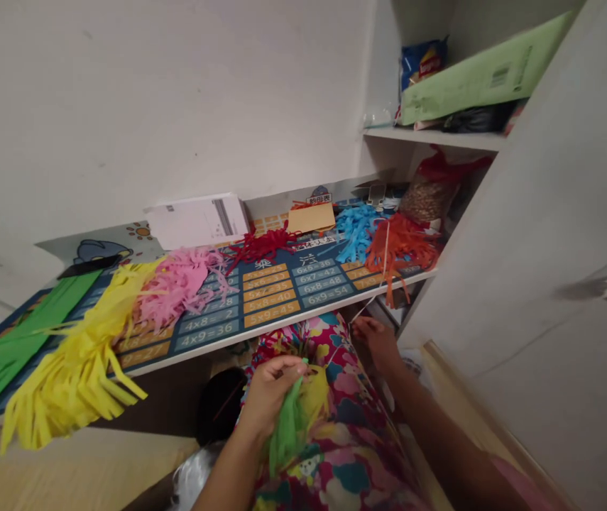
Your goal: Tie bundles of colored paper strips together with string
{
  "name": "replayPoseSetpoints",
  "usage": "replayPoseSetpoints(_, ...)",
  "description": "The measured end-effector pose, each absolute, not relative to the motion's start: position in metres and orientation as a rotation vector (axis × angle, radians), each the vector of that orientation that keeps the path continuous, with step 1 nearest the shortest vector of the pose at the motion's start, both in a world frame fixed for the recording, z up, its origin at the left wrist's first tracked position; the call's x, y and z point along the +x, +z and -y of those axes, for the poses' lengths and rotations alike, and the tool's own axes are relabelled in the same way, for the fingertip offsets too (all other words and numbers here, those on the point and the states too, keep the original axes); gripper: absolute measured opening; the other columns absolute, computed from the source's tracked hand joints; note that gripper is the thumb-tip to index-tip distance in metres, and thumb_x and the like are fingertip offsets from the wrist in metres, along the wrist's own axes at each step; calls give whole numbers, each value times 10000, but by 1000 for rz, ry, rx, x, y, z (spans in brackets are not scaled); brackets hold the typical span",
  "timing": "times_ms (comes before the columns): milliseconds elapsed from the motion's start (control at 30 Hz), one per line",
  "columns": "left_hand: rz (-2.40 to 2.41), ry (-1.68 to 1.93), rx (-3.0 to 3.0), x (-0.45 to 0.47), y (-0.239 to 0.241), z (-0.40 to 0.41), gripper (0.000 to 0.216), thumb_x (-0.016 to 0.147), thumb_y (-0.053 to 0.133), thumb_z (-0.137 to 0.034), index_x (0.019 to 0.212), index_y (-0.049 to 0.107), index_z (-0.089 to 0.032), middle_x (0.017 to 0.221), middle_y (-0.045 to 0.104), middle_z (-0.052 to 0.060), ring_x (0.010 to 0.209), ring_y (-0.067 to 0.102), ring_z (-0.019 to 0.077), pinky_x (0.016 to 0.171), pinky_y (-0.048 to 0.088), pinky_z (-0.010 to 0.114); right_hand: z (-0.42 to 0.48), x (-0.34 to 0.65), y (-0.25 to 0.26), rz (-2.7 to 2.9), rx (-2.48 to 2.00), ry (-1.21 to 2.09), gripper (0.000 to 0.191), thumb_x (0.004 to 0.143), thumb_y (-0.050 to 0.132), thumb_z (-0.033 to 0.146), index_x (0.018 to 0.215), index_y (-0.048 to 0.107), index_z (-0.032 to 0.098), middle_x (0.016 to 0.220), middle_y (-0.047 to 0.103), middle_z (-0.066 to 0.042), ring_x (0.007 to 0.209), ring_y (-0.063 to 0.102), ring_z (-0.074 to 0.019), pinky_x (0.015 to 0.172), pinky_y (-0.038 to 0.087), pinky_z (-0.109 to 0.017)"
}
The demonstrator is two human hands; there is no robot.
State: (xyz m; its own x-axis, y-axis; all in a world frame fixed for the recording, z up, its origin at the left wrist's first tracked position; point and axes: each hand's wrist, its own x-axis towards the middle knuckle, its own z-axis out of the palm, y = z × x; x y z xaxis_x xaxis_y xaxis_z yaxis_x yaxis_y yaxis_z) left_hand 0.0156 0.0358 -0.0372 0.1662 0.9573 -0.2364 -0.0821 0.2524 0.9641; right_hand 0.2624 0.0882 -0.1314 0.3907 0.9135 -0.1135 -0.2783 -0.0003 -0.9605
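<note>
Over my lap, my left hand is closed in a pinch on the gathered top of a green paper tassel, whose strips hang down. Yellow strips lie right beside it on the patterned trousers. To the right, just below the desk edge, my right hand pinches a thin white string. That string runs up across the orange tassel on the desk; where it ends I cannot tell.
The desk bears a multiplication chart. On it lie green strips, a yellow fringe, a pink tassel, a red tassel, a blue tassel and a white box. A shelf and cabinet door stand right.
</note>
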Motion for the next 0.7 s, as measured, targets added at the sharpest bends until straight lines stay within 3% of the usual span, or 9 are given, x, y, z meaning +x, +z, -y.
replayPoseSetpoints(167,-1029,945,987,32,-32,-35,439,566,896,-479,779,710,-142,635,686,6,580,585,103,591,437,198,-73,259,-133,592,-1190,1036,415,622,801,436,933,668,196,769,682,11,606,573,-114,543,426,-218)
replayPoseSetpoints(333,-1027,877,1076,48,-35,-35,432,583,884,-489,754,711,-132,614,675,15,575,564,97,589,414,189,-101,266,-121,609,-1065,1164,434,615,731,500,913,655,193,946,727,-87,604,608,-146,572,487,-292)
replayPoseSetpoints(433,-1034,886,1072,46,-38,-37,418,583,886,-473,770,715,-140,627,666,10,587,570,108,607,434,202,-100,255,-105,694,-1055,1167,388,708,665,539,850,682,179,794,714,-71,549,568,-140,549,464,-286)
replayPoseSetpoints(533,-1019,971,1068,44,-35,-39,357,636,863,-445,769,701,-156,886,713,55,727,622,147,645,476,224,-75,239,-85,819,-1105,1134,332,763,673,506,709,695,180,625,645,-22,515,525,-132,530,423,-264)
replayPoseSetpoints(567,-996,1002,1065,45,-33,-39,336,654,854,-431,757,688,-158,997,707,69,797,635,162,663,485,225,-63,234,-77,885,-1113,1115,308,758,702,478,667,696,184,667,661,-29,584,565,-147,578,444,-268)
replayPoseSetpoints(633,-928,997,1024,51,-30,-38,340,653,855,-416,726,649,-156,1085,684,75,835,644,170,665,485,222,-39,226,-62,1068,-1129,996,280,771,720,443,635,703,198,940,704,-63,869,628,-196,763,475,-286)
replayPoseSetpoints(700,-880,921,971,59,-29,-35,379,629,867,-428,723,618,-158,908,685,42,691,622,135,613,460,210,-22,221,-50,1250,-1150,841,305,845,648,446,666,722,210,1169,642,-72,1079,580,-218,902,445,-306)
